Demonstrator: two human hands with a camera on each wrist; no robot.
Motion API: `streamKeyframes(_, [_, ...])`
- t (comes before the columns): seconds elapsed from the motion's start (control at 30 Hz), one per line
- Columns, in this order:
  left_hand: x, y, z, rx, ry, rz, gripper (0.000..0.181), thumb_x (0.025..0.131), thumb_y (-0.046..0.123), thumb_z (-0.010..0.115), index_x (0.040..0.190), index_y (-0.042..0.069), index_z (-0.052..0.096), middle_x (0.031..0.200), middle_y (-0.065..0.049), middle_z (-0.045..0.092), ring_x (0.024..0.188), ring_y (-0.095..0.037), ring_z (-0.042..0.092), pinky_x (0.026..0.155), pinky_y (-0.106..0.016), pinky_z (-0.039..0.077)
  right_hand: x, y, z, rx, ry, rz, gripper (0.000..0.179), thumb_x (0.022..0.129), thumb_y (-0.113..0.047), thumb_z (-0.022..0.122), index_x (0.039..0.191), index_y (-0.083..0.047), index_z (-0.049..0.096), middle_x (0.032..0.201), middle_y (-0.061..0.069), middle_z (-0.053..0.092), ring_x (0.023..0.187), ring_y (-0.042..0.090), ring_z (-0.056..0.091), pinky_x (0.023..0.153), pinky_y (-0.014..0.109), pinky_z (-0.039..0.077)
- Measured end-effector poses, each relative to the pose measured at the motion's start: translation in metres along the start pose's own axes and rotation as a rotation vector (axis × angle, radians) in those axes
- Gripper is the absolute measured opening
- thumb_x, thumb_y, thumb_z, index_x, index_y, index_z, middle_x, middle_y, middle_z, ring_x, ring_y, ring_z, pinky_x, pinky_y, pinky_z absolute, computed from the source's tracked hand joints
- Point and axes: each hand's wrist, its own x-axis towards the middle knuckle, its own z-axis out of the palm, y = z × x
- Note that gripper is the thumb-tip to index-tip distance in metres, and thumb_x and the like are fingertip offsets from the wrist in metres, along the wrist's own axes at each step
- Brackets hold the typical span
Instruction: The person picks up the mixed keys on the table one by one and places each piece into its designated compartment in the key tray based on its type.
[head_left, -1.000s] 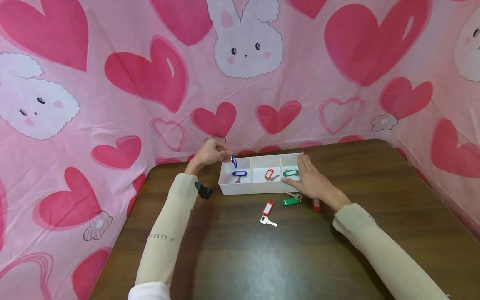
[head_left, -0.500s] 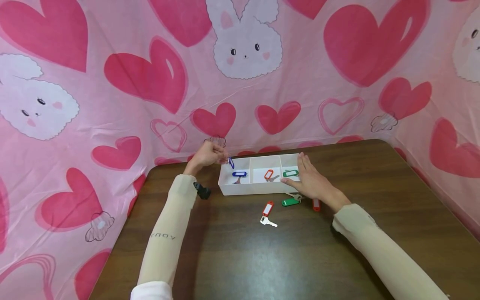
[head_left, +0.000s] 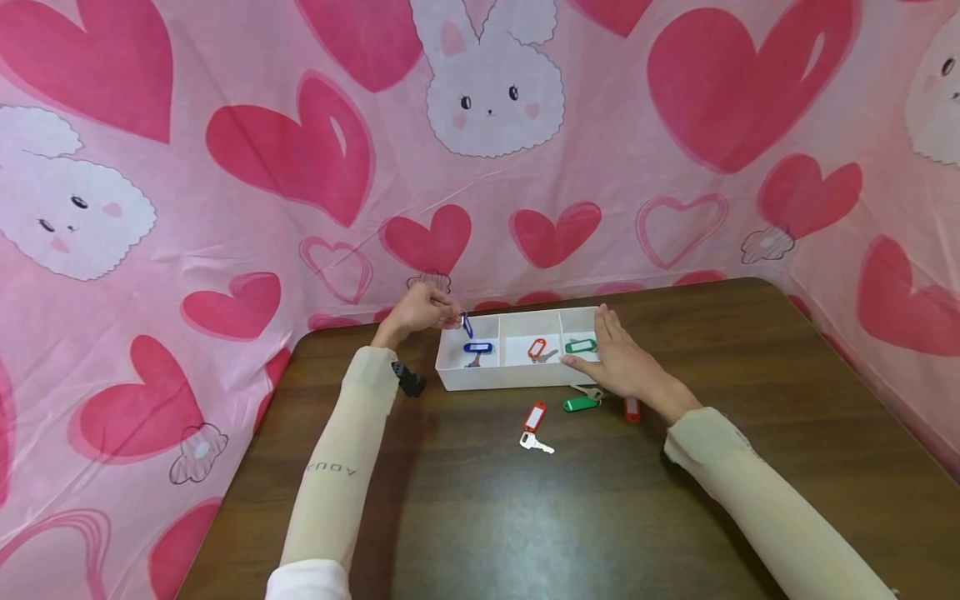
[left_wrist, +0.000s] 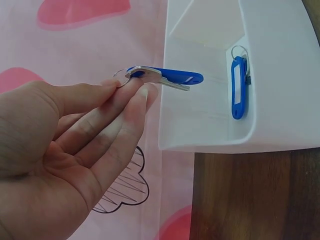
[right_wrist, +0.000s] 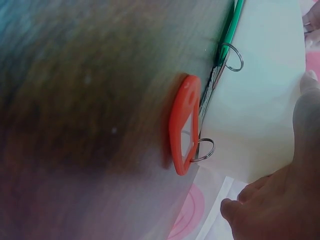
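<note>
My left hand (head_left: 422, 310) pinches the ring of a blue key tag (left_wrist: 182, 76) between thumb and fingertips, and a silver key (left_wrist: 150, 75) hangs beside the tag. Both are held above the left compartment of a white three-part box (head_left: 517, 377). A second blue key tag (head_left: 477, 347) with a key lies in that compartment. The middle compartment holds an orange-red key tag (head_left: 536, 347) and key; a green key tag (head_left: 581, 345) lies in the right one. With fingers straight, my right hand (head_left: 630, 367) rests against the box's right end.
On the brown table (head_left: 465, 500), in front of the box, lie a red key tag (head_left: 535, 415) with its key (head_left: 536, 442), a green key tag (head_left: 581, 403) with a key, and another red key tag (head_left: 632, 409) near my right wrist. A pink patterned cloth (head_left: 480, 183) hangs behind.
My left hand, with the blue key tag, has shifted slightly left and then back over the left compartment. The right hand and the box stay in place.
</note>
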Motion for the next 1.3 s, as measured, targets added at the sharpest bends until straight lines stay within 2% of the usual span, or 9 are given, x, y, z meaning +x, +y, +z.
streamKeyframes(0.27, [0.005,-0.004,0.005,-0.009,-0.001,0.015,0.029,0.104,0.006,0.062,0.125,-0.014,0.069,0.114,-0.029,0.075,0.103,-0.039,0.078,0.102,-0.057,0.057,-0.001,-0.001,0.0,0.006,-0.006,0.002,0.123,0.094,-0.082,0.047,0.166,0.004,-0.002,0.177,0.022,-0.007,0.165,0.044,-0.001,0.132,0.06,0.015])
streamKeyframes(0.4, [0.006,-0.007,0.005,-0.023,0.002,0.023,0.028,0.105,0.007,0.062,0.124,-0.012,0.071,0.113,-0.03,0.076,0.106,-0.044,0.077,0.101,-0.057,0.058,-0.001,-0.002,0.001,0.004,-0.002,-0.001,0.123,0.094,-0.082,0.048,0.166,0.004,-0.001,0.177,0.022,-0.007,0.165,0.044,0.0,0.132,0.06,0.016])
streamKeyframes(0.6, [0.004,-0.007,0.003,-0.005,0.016,0.03,0.025,0.105,0.011,0.063,0.121,-0.006,0.073,0.114,-0.029,0.075,0.108,-0.043,0.076,0.101,-0.055,0.059,0.0,-0.002,-0.001,0.009,-0.003,-0.001,0.123,0.093,-0.082,0.048,0.166,0.004,-0.001,0.177,0.022,-0.007,0.165,0.045,0.0,0.131,0.061,0.017])
streamKeyframes(0.9, [-0.003,-0.01,0.004,0.042,0.032,0.066,0.024,0.104,0.013,0.065,0.12,-0.004,0.073,0.115,-0.027,0.074,0.113,-0.049,0.072,0.101,-0.053,0.06,0.0,0.0,0.0,-0.001,-0.003,-0.003,0.123,0.094,-0.083,0.046,0.166,0.005,-0.001,0.177,0.023,-0.007,0.165,0.044,-0.001,0.132,0.06,0.016])
streamKeyframes(1.07, [-0.009,-0.012,0.007,0.094,0.06,0.071,0.023,0.103,0.016,0.067,0.118,0.001,0.075,0.115,-0.022,0.076,0.112,-0.045,0.073,0.098,-0.047,0.062,0.0,0.0,0.0,0.0,-0.008,-0.006,0.122,0.094,-0.081,0.048,0.166,0.005,-0.001,0.177,0.023,-0.007,0.165,0.045,0.0,0.131,0.061,0.016])
streamKeyframes(1.2, [-0.011,-0.011,0.009,0.107,0.054,0.086,0.026,0.103,0.017,0.067,0.12,-0.001,0.075,0.118,-0.025,0.075,0.113,-0.046,0.072,0.098,-0.047,0.062,0.0,0.001,0.0,-0.001,-0.012,-0.003,0.121,0.095,-0.08,0.05,0.166,0.004,-0.002,0.177,0.022,-0.008,0.165,0.044,-0.001,0.131,0.06,0.017])
streamKeyframes(1.3, [-0.014,-0.01,0.013,0.101,0.036,0.106,0.029,0.104,0.015,0.065,0.123,-0.005,0.072,0.123,-0.029,0.072,0.116,-0.049,0.069,0.101,-0.053,0.06,0.0,0.002,0.0,-0.005,-0.013,-0.003,0.121,0.095,-0.08,0.049,0.166,0.003,-0.002,0.177,0.021,-0.008,0.165,0.044,-0.001,0.131,0.06,0.016])
